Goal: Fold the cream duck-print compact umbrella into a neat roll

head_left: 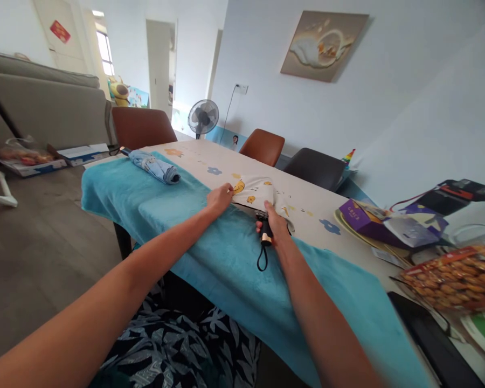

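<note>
A cream umbrella point(258, 194) with a yellow print lies loosely folded at the middle of the table, its canopy fabric partly spread. My right hand point(275, 222) is wrapped round it by the black handle point(266, 233), from which a wrist strap hangs. With fingertips pinched, my left hand point(221, 198) grips the left edge of the canopy. Under both forearms spreads a turquoise towel point(226, 253). A rolled blue umbrella point(156, 166) rests on the towel's far left part, touched by neither hand.
On the right of the table point(303, 202) stand a purple box point(364, 218), a bag of nuts point(461, 275) and a flat black object point(432, 334). Chairs point(262, 146) line the far side. Behind them is a fan point(203, 116). A sofa point(44, 108) stands left.
</note>
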`<state>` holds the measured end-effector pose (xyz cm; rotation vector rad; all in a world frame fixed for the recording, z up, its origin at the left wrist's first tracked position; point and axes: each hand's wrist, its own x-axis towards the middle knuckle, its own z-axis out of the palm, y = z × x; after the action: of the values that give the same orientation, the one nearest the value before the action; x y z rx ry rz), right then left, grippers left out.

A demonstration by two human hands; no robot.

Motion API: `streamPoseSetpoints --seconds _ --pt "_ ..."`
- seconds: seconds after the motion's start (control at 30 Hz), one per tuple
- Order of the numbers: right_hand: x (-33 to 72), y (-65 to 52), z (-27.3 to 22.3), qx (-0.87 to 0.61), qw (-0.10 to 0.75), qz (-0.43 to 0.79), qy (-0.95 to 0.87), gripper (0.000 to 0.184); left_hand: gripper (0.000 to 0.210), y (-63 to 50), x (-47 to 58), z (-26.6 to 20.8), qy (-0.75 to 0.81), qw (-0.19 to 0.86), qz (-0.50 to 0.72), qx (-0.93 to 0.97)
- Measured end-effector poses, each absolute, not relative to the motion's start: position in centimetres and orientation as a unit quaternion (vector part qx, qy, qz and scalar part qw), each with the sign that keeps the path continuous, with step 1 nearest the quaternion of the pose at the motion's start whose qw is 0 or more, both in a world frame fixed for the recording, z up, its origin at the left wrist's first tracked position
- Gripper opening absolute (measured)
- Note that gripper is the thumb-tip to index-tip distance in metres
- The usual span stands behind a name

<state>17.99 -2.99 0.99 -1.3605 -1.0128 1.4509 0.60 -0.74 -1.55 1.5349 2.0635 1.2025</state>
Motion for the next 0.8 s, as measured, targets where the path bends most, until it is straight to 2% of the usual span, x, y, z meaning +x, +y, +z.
streamPoseSetpoints --seconds 0.17,0.37,0.47,0.63,0.8 --pt "17.5 -3.3 0.8 -0.543 0.486 0.547 -0.412 0.026 0.028 -1.0 1.4 -1.6 0.739 0.098 0.258 0.614" --pt "17.3 -3.8 0.9 -0.496 0.485 0.560 -0.452 0.024 0.029 -1.0 2.3 -1.9 0.708 0.064 0.230 0.664" --pt "17.4 -3.8 0.8 -0.497 0.469 0.552 -0.478 0.026 0.028 -0.8 2.2 -2.0 0.712 0.060 0.277 0.642" --pt "17.3 -3.5 0.5 -0.537 0.475 0.503 -0.483 0.023 0.035 -0.8 2.5 -1.5 0.682 0.025 0.481 0.551" --pt "17.1 -3.9 0.5 -0.513 0.481 0.487 -0.518 0.020 0.039 -0.6 6.3 -0.1 0.521 0.107 0.563 0.632"
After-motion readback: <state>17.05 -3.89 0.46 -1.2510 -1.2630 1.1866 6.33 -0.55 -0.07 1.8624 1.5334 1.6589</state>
